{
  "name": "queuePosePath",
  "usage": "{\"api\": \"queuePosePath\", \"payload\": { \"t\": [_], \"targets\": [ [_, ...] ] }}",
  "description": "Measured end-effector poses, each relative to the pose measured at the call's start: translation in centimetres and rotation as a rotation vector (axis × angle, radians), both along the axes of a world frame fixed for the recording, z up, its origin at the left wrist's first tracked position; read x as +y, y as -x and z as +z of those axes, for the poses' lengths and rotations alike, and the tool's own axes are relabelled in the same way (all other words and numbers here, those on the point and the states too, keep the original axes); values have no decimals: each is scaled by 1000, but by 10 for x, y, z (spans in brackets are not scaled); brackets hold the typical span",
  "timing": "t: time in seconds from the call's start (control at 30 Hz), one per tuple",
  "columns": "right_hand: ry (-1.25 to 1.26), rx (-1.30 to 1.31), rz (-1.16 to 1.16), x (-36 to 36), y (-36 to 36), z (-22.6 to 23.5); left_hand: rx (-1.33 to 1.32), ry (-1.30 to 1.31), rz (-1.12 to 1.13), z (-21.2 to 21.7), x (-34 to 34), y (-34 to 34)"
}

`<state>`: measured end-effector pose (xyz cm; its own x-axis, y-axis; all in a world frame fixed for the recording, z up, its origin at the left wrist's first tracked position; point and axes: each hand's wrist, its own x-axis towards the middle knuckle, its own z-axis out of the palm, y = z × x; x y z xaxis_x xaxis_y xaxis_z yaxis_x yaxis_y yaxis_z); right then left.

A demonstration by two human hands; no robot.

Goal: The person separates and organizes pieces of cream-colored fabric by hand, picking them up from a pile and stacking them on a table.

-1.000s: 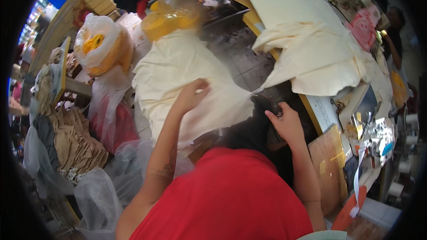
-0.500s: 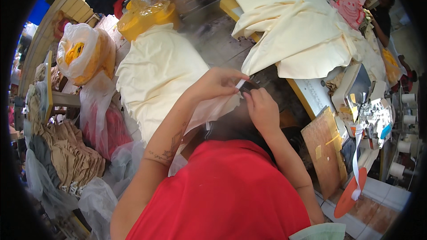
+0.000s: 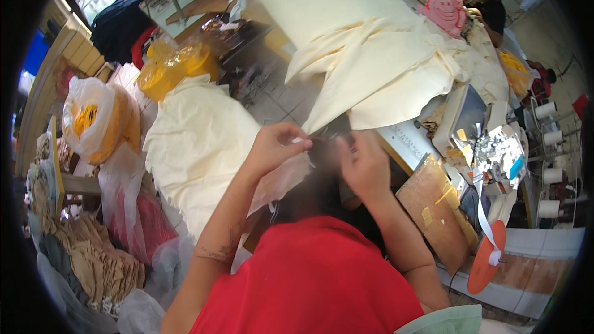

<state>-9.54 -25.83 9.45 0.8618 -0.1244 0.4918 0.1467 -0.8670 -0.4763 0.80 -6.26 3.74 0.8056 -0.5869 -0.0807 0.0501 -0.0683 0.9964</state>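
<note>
Sewing workshop seen from above: cream cloth [image 3: 365,55] heaped on the tabletop [image 3: 408,142], a second cream pile [image 3: 198,142] at left, bags [image 3: 99,117] along the left edge. Both hands, half a second ago almost touching over a small dark item, now sit slightly apart at the cloth's lower edge; left hand [image 3: 272,145] pinches a pale strip [image 3: 300,141] between closed fingers, right hand [image 3: 365,167] curls over the dark item [image 3: 337,133], grip unclear. The work appears to be at the handling stage. Open room is narrow: sewing machine [image 3: 489,148] close at right, wooden board [image 3: 433,204] just below, cloth crowding ahead
</note>
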Motion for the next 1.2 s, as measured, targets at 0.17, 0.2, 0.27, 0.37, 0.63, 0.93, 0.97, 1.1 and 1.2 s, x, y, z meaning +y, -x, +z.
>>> {"api": "queuePosePath", "payload": {
  "t": [0.17, 0.2, 0.27, 0.37, 0.63, 0.93, 0.97, 1.1, 1.2],
  "targets": [
    [9, -103, -248, -88, -73, 45, -187, 26, 245, -6, -16, 3],
    [169, -183, -320, -108, -93, 49, -224, 39, 284, -5, -15, 5],
    [188, -149, -301, -146, -130, 52, -265, -120, 231, 14, 1, 17],
    [321, -4, -244, -210, -160, 42, -357, -341, 162, 53, 34, 30],
    [-314, 377, 122, -123, -56, 177, -605, 180, 1063, 138, 239, 68],
    [58, 369, 582, -16, -53, 136, -1348, -168, 1273, 236, 310, 106],
    [11, 366, 590, -14, -49, 138, -1285, -170, 1331, 238, 319, 115],
    [-472, 313, 733, -15, -25, 172, -1151, 129, 1392, 236, 361, 142],
    [-757, 472, 755, -23, -41, 181, -699, 204, 996, 236, 367, 126]
  ]
}}
